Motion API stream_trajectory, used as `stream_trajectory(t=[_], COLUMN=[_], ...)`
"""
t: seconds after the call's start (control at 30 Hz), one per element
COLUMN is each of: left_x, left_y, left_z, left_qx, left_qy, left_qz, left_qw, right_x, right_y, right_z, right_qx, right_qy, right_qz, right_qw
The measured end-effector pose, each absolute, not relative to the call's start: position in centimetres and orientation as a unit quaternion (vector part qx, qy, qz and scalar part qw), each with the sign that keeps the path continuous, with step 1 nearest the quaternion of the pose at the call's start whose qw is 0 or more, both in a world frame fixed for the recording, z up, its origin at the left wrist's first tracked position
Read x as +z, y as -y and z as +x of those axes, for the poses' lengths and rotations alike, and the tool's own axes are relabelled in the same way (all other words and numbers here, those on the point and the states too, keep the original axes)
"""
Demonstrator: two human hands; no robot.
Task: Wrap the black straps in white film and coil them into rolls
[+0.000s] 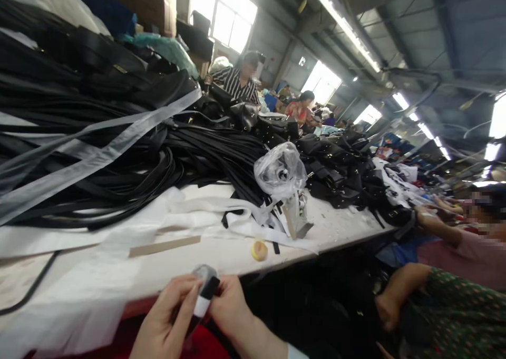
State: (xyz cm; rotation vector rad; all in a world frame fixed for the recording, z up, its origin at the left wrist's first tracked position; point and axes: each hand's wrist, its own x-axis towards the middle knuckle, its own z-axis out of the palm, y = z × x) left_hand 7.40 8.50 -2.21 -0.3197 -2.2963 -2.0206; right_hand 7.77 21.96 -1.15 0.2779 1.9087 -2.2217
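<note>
Both hands meet just off the table's front edge, low in the view. My left hand (168,317) pinches a small black strap piece (207,288) that has a white band (201,306) around it and a greyish, clear-looking part at its top. From the other side, my right hand (233,306) grips the same black piece with its fingers closed. A dark length hangs below between the hands. Beyond them on the white table (221,251) lies a round yellow item (259,250).
Black straps (158,174) pile up at the left, with black leather pieces (336,164) farther back. A clear plastic bag (280,172) and white strips (245,222) lie mid-table. Several people work around; one in green patterned clothing (462,311) is close on the right.
</note>
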Motion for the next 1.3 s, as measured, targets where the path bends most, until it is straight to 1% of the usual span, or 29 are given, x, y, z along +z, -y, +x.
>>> stream_trajectory(t=[0.1,0.17,0.2,0.23,0.3,0.37,0.43,0.5,0.57,0.6,0.63,0.7,0.73,0.83,0.9,1.0,1.1,1.3], left_x=[-3.5,-4.1,-4.1,-4.0,-3.2,-2.1,-1.1,-0.5,-0.3,-0.3,-0.2,-0.1,0.0,0.4,0.8,1.1,0.9,1.9], left_y=[-8.2,-7.8,-7.6,-7.5,-7.4,-7.6,-7.7,-7.2,-5.7,-4.6,-3.2,0.3,2.3,8.6,12.4,16.1,17.4,18.5], left_z=[6.5,5.7,5.3,5.0,4.9,5.3,5.6,5.5,4.7,4.2,3.5,1.9,0.9,-1.9,-3.3,-4.0,-3.5,-1.7], left_qx=[-0.642,-0.629,-0.627,-0.628,-0.635,-0.638,-0.636,-0.623,-0.595,-0.571,-0.533,-0.431,-0.360,-0.266,-0.212,-0.142,-0.099,-0.056], left_qy=[0.759,0.773,0.776,0.775,0.770,0.767,0.769,0.780,0.802,0.817,0.841,0.892,0.921,0.944,0.949,0.954,0.963,0.971], left_qz=[-0.106,-0.084,-0.073,-0.065,-0.056,-0.052,-0.050,-0.052,-0.055,-0.054,-0.048,-0.014,0.017,0.113,0.176,0.237,0.241,0.228], left_qw=[0.007,-0.009,-0.014,-0.018,-0.024,-0.037,-0.047,-0.027,0.024,0.054,0.085,0.132,0.147,0.159,0.156,0.113,0.069,0.052], right_x=[-0.3,0.8,1.7,2.7,5.4,8.3,10.5,11.0,9.8,8.5,7.0,3.4,1.5,-2.5,-3.5,-3.0,-2.3,-1.7], right_y=[-22.4,-23.6,-24.6,-25.9,-29.4,-33.8,-37.7,-39.9,-39.8,-39.0,-38.0,-35.5,-34.2,-31.4,-30.5,-30.2,-30.2,-29.3], right_z=[8.1,7.6,7.0,6.1,3.4,0.0,-3.6,-6.6,-7.8,-7.6,-6.8,-4.5,-3.2,-0.3,0.7,1.2,1.2,1.1], right_qx=[-0.812,-0.805,-0.767,-0.707,-0.540,-0.429,-0.330,-0.241,-0.210,-0.223,-0.235,-0.259,-0.279,-0.333,-0.355,-0.372,-0.382,-0.426], right_qy=[-0.573,-0.587,-0.639,-0.706,-0.826,-0.864,-0.887,-0.886,-0.866,-0.861,-0.867,-0.889,-0.895,-0.904,-0.904,-0.905,-0.904,-0.892], right_qz=[0.041,-0.008,-0.030,-0.047,-0.056,-0.035,0.032,0.103,0.070,0.027,-0.031,-0.117,-0.142,-0.185,-0.189,-0.180,-0.168,-0.144], right_qw=[0.100,0.084,0.046,-0.012,-0.151,-0.260,-0.322,-0.383,-0.448,-0.457,-0.438,-0.359,-0.318,-0.196,-0.143,-0.103,-0.093,-0.051])
